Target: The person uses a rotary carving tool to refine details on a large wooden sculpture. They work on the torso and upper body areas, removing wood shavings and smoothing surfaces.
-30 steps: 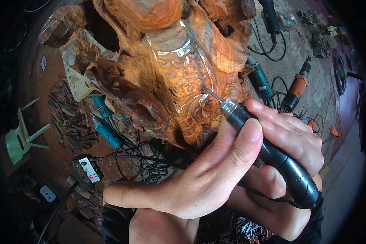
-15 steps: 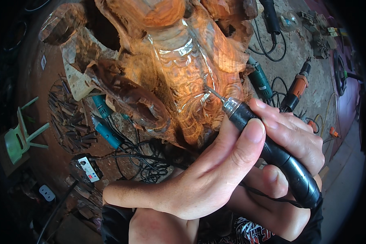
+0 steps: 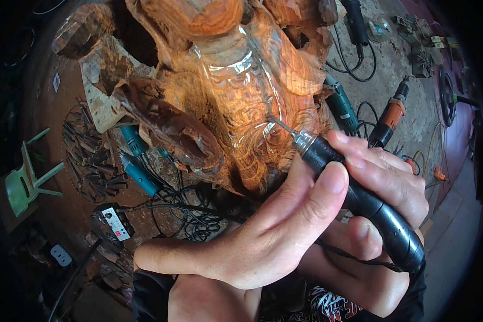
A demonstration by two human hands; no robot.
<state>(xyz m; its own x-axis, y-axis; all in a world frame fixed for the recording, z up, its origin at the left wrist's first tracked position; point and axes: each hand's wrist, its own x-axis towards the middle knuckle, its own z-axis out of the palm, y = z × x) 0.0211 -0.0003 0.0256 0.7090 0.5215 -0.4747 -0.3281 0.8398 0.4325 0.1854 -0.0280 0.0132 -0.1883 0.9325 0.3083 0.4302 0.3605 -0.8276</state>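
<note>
A reddish-brown wood carving (image 3: 236,102) with rippled, partly glossy relief fills the upper middle. My right hand (image 3: 392,180) is wrapped around a black pen-shaped rotary carving tool (image 3: 378,214), with fingertips over its front part. Out of its clear-and-metal collar, a thin bit points up and left, its tip at the carved surface. Actual contact is hard to make out. My left hand (image 3: 273,236) comes across from the lower left, its thumb pressed along the tool's side near the collar. The left fingers lie mostly hidden under the tool and beside the wood.
Green power tools (image 3: 342,104) and an orange-black one (image 3: 390,115) lie right of the carving. At left are blue-green tools (image 3: 139,174), tangled black cables (image 3: 198,214), a control box (image 3: 115,224), a heap of dark bits (image 3: 96,161) and a light-green stool (image 3: 24,185).
The bit tip has shifted very slightly down and left over the carved relief. Both hands keep the same hold on the rotary carving tool.
</note>
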